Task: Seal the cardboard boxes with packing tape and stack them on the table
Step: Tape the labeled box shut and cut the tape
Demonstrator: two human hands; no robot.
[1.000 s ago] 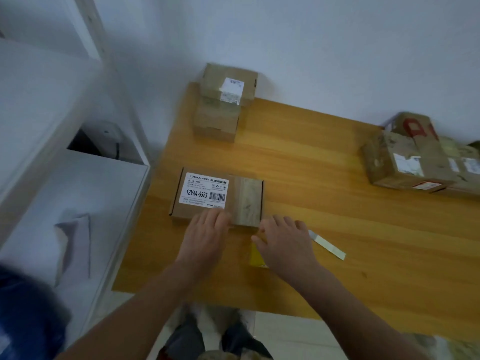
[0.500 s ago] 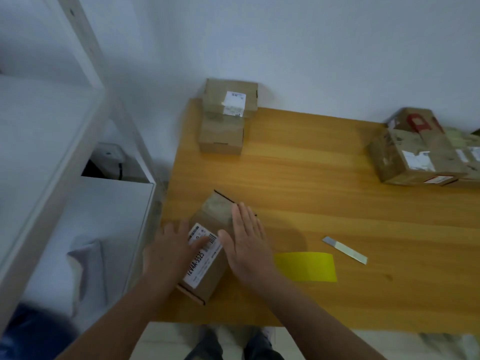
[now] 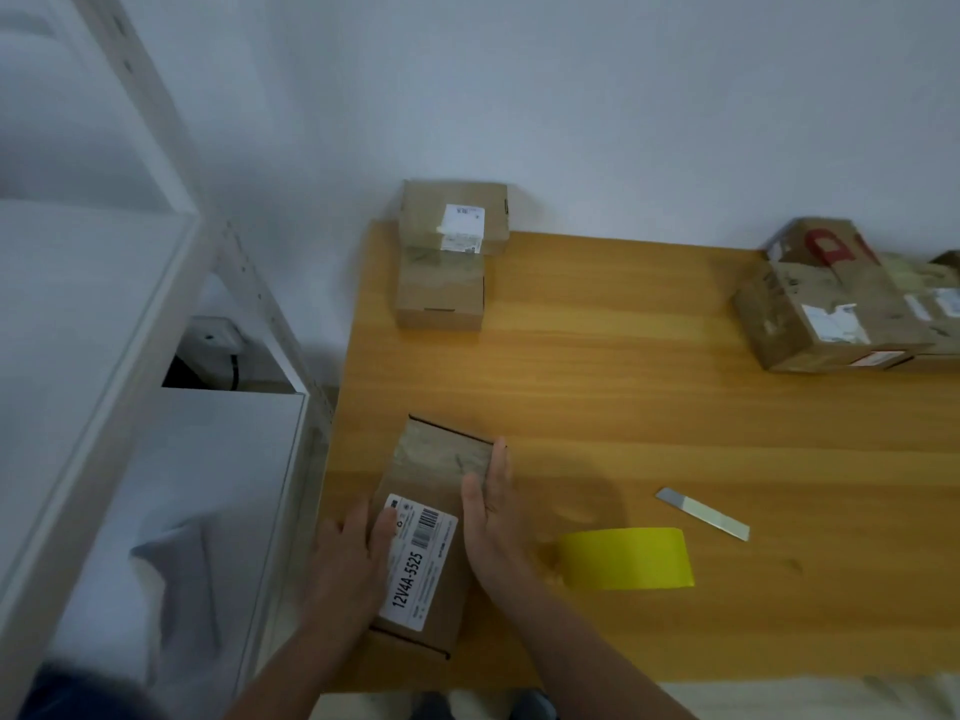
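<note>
A small cardboard box (image 3: 434,478) with a white "12V4A-5525" label lies lengthwise near the table's front left corner, a band of tape across its far end. My left hand (image 3: 348,563) lies flat against its left side, thumb on the label. My right hand (image 3: 493,522) presses its right side with straight fingers. A roll of yellow packing tape (image 3: 628,558) lies just right of my right hand. Two small sealed boxes (image 3: 447,252) are stacked at the table's back left corner.
A grey blade or cutter strip (image 3: 701,513) lies beyond the tape roll. Several larger worn boxes (image 3: 831,304) sit at the back right. The wooden table (image 3: 675,407) meets a white wall. White metal shelving (image 3: 156,356) stands to the left, holding a grey cloth.
The labelled box has been turned from lying crosswise to lengthwise and pulled toward the front left corner. Both hands moved from its near edge to its two sides, uncovering the tape roll.
</note>
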